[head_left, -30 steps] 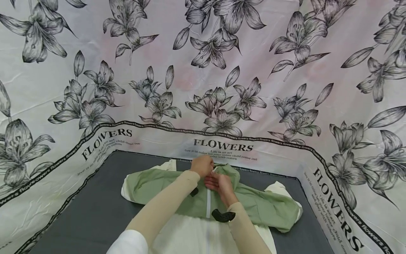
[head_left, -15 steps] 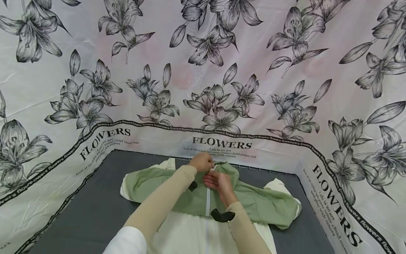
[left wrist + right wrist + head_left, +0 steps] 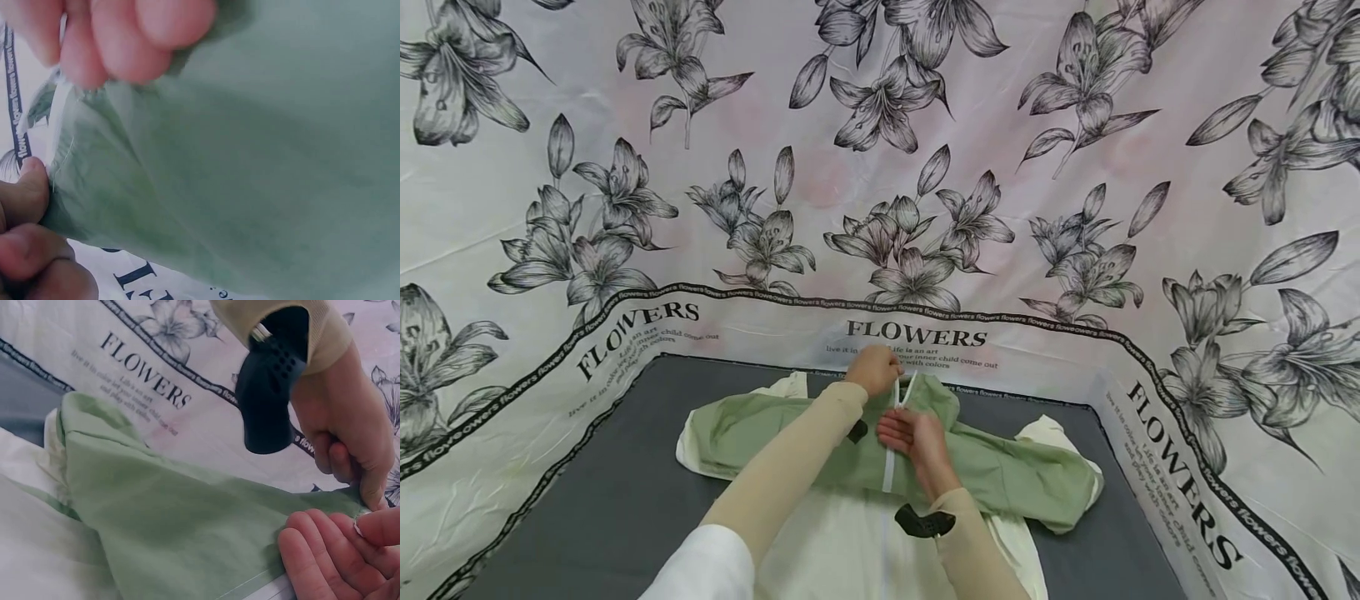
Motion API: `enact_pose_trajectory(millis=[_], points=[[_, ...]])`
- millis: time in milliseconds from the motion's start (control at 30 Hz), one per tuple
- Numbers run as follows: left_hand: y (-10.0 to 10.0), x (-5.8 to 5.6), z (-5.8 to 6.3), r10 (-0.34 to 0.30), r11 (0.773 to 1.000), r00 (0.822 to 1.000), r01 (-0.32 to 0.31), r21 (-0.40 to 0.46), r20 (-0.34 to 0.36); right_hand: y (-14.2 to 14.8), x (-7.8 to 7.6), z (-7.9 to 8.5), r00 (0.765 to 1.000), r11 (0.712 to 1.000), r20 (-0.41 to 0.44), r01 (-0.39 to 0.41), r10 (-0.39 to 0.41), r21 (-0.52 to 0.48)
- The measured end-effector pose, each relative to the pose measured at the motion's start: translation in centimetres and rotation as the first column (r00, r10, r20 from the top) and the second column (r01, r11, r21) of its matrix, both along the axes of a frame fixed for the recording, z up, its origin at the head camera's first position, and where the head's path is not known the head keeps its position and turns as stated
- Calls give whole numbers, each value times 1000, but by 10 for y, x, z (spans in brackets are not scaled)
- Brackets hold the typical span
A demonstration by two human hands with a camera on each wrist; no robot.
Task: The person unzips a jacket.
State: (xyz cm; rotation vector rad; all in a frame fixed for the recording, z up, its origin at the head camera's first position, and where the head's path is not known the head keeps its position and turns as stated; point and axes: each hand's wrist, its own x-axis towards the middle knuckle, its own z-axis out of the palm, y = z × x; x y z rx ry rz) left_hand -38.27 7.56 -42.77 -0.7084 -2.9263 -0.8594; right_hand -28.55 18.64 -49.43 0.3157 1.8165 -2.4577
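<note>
Farthest left, well away from the left fingers, one green sleeve [image 3: 741,429] lies spread on the dark table [image 3: 587,492], probably laid out so it won't bunch near the front. The left hand [image 3: 874,369] pinches the jacket [image 3: 857,471] by its upper edge, beside the top of the white zipper [image 3: 889,471]; that grip seems meant to hold the edge up and the tape taut. Just below the left fingertips the two tapes stand apart, meeting at the right fingertips, then run down toward the person. The right hand [image 3: 917,437] has thumb and forefinger clamped on what looks like a small white pull [image 3: 358,528], its other fingers nearly straight and together, perhaps steadying the cloth. Right of them, the second sleeve [image 3: 1037,483] stretches away.
</note>
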Motion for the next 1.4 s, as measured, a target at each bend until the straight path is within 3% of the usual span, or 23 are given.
enact_pose_trajectory(millis=[267,500,800,1133,1400], points=[[9,-9,12,26,999,999,-25,33,-22,1,8,5,1000,999,-6,6,-6,-40],[11,-22,19,89,996,995,-88,18,-43,1,13,2,1000,998,2,19,-19,-57],[9,-33,35,101,993,995,-100,68,-22,2,24,4,1000,997,-11,8,-9,-72],[11,-46,41,137,987,990,-139,81,27,2,36,-1,1000,997,-1,-11,11,-73],[11,-54,49,160,986,987,-160,54,-6,2,45,-3,1000,996,5,1,0,-84]])
